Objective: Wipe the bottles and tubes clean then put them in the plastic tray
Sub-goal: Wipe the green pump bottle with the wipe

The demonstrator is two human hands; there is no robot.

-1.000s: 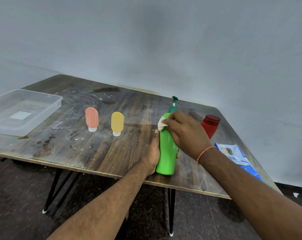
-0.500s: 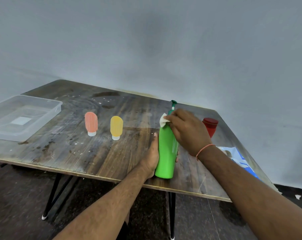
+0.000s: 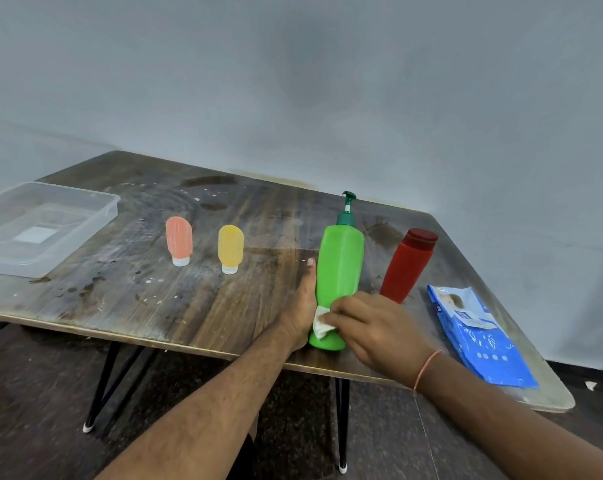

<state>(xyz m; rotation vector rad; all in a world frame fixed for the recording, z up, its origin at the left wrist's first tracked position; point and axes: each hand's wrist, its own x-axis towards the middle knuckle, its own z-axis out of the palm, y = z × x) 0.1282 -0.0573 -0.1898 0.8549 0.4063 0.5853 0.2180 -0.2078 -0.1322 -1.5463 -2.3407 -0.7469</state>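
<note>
A tall green pump bottle (image 3: 339, 261) stands upright near the table's front edge. My left hand (image 3: 301, 306) grips its lower left side. My right hand (image 3: 372, 330) presses a small white wipe (image 3: 321, 323) against the bottle's base. A red bottle (image 3: 408, 266) stands just right of the green one. Standing cap-down further left are an orange tube (image 3: 179, 240) and a yellow tube (image 3: 230, 248). A clear plastic tray (image 3: 95, 216) with nothing in it sits at the table's far left.
A blue pack of wipes (image 3: 480, 337) lies flat at the right end of the worn wooden table (image 3: 175, 306). Black metal legs hold the table over a dark floor. A grey wall rises behind.
My right hand has slid the wipe down from the green bottle's shoulder to its base. The pump head and red bottle are now uncovered. My left hand has stayed on the bottle.
</note>
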